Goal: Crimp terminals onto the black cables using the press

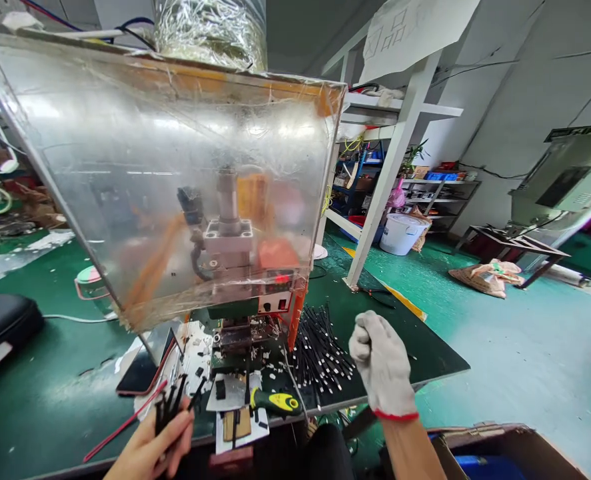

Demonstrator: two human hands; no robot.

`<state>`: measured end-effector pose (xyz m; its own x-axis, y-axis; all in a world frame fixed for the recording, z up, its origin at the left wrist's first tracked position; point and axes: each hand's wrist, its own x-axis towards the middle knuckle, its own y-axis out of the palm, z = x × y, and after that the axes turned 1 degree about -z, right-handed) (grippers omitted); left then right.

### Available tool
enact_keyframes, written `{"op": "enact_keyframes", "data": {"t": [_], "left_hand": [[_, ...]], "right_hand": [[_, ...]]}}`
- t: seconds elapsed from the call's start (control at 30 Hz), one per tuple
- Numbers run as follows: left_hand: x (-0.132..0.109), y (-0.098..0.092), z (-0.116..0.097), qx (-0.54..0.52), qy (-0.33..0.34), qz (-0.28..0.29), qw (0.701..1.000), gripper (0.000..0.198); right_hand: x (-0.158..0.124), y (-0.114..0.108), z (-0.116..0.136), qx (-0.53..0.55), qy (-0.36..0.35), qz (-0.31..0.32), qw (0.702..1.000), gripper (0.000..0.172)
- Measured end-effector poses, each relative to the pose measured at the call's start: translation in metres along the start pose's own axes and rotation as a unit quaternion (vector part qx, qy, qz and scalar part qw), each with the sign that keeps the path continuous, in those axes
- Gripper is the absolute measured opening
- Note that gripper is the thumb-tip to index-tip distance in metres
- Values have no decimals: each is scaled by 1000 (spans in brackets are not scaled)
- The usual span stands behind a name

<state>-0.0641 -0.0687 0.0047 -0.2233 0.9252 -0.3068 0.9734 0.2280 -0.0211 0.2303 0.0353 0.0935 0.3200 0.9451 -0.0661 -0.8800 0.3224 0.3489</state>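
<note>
Several thin black pieces (174, 395) stick up from my bare left hand (168, 440), whose fingers are wrapped round them at the table's front edge. My right hand (382, 363) wears a light glove with a red cuff. Its fingers are curled together, and what they hold, if anything, cannot be made out. It is to the right of a pile of black strips with pale ends (322, 353). Between my hands, a small press (235, 333) stands behind a cloudy plastic shield (175, 167). A yellow-green handled tool (278, 402) lies in front of the press.
A phone (145, 370) and a red strip (125, 423) lie at the left, with a black case (5, 327) beyond. A white frame post (395, 167) rises behind the table's right side. An open cardboard box (505, 433) is at the lower right.
</note>
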Motion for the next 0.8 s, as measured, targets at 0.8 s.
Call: {"op": "enact_keyframes", "data": {"t": [0.8], "left_hand": [[-44,33,-34,244,163,69,954,32]], "right_hand": [[-89,24,-58,-132,130,305,934,18]]}}
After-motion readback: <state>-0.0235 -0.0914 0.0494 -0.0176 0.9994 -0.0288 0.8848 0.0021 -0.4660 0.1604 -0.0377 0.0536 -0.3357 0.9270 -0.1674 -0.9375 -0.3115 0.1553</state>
